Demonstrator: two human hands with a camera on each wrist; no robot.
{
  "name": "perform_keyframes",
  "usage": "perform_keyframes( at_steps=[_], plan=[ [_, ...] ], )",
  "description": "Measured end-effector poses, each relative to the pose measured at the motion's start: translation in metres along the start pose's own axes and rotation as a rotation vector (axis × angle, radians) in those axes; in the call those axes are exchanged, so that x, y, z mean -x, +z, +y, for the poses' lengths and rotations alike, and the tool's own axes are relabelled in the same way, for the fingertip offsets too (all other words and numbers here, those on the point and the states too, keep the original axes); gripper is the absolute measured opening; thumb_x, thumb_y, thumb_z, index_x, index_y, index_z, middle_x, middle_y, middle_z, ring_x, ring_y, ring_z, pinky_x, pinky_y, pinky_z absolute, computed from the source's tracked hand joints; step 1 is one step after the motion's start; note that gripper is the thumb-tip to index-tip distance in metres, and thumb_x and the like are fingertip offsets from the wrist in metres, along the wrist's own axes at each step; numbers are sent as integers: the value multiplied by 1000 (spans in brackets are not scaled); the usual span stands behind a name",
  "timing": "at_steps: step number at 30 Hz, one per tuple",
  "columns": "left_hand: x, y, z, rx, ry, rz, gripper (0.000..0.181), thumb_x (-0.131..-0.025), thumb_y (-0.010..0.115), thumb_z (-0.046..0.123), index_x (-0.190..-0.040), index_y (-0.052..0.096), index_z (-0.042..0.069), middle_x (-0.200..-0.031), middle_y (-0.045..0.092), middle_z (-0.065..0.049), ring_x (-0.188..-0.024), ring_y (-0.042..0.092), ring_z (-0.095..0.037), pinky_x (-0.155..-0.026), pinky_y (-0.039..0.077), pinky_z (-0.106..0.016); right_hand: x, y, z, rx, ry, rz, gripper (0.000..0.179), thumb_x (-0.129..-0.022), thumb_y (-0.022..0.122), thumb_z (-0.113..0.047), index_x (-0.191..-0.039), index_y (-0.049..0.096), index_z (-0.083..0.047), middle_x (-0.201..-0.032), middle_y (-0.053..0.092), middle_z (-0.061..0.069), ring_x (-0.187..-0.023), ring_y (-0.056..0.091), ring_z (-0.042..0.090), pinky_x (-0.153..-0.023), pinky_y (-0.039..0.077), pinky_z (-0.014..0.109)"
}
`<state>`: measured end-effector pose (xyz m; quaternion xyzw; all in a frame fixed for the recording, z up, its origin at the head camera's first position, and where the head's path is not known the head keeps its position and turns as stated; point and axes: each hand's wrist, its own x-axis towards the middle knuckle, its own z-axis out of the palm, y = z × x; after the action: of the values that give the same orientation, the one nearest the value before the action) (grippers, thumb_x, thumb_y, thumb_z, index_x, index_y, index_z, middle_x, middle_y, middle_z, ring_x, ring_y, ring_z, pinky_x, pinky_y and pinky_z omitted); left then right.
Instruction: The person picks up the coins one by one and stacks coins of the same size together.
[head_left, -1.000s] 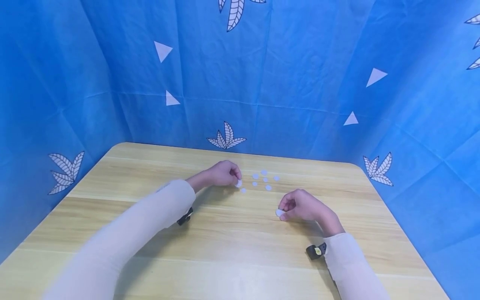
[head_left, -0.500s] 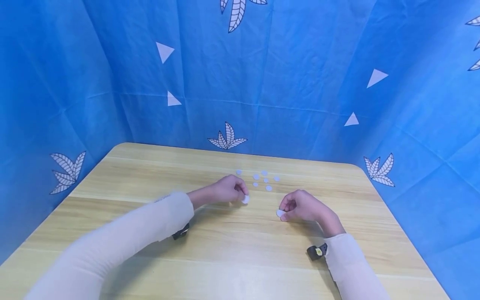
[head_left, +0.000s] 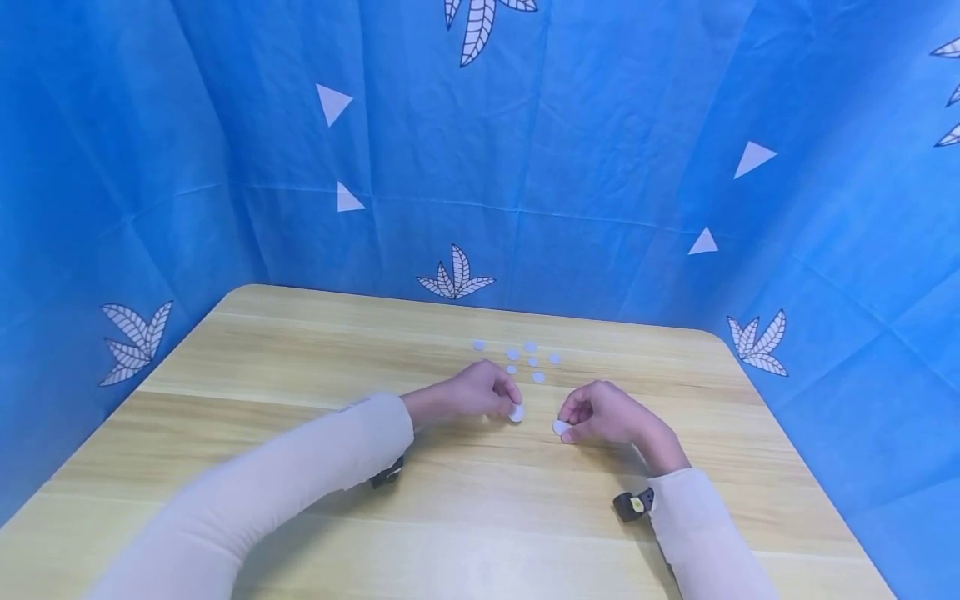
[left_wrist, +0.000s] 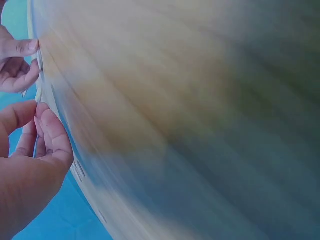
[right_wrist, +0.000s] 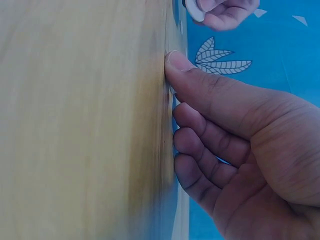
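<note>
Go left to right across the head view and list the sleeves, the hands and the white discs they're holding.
Left sleeve, left hand, left hand's white disc, right hand's white disc, right hand, right sleeve.

**Clothing of the two arms, seen over the desk [head_left: 465, 508].**
The left sleeve [head_left: 277, 475], above the desk's left half, and the right sleeve [head_left: 705, 525], above its right half, are long and off-white; the left is creased and bears a small greyish mark [head_left: 354, 406], too small to read. On the desk-facing side, the left wrist unit [head_left: 387, 472] and right wrist unit [head_left: 628, 506] are compact and black, the latter with a yellowish patch [head_left: 637, 504]. The left hand [head_left: 480, 390] and right hand [head_left: 611, 412] are bare.
</note>
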<state>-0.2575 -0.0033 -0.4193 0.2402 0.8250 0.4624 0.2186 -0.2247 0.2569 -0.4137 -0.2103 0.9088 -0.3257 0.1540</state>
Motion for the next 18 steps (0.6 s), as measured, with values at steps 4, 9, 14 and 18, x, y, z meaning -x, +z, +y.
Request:
perform_keyframes(
  at_steps=[4,9,14,18],
  plan=[
    [-2,9,7,23,-19,-12,9,-82,69,6,-90,69,11,-83,68,-3,-74,64,-19,-68,54,-31,0,0,1,0,-1,-1,20,-72,83,-22,-86,70,-16,-80,67,-6,-76,61,15,-71,52,30],
    [-5,16,10,49,-41,-12,10,-81,70,5,-89,68,9,-84,68,-2,-75,65,-19,-69,54,-30,1,0,-1,0,-12,-7,20,-73,82,-22,-88,70,-15,-80,67,-6,-76,61,15,-72,52,30],
    [-10,22,13,76,-32,-13,11,-80,69,3,-89,69,9,-83,68,-3,-73,65,-18,-67,54,-28,0,-2,-2,13,-18,-6,20,-74,82,-21,-88,70,-15,-80,67,-5,-76,61,14,-71,52,29],
    [-13,28,17,88,-19,-21,13,-78,69,2,-89,69,8,-82,68,-3,-72,65,-18,-68,54,-29,0,-2,0,9,-33,-6,20,-74,82,-21,-88,70,-13,-80,68,-5,-75,62,14,-70,52,28]
  ],
)
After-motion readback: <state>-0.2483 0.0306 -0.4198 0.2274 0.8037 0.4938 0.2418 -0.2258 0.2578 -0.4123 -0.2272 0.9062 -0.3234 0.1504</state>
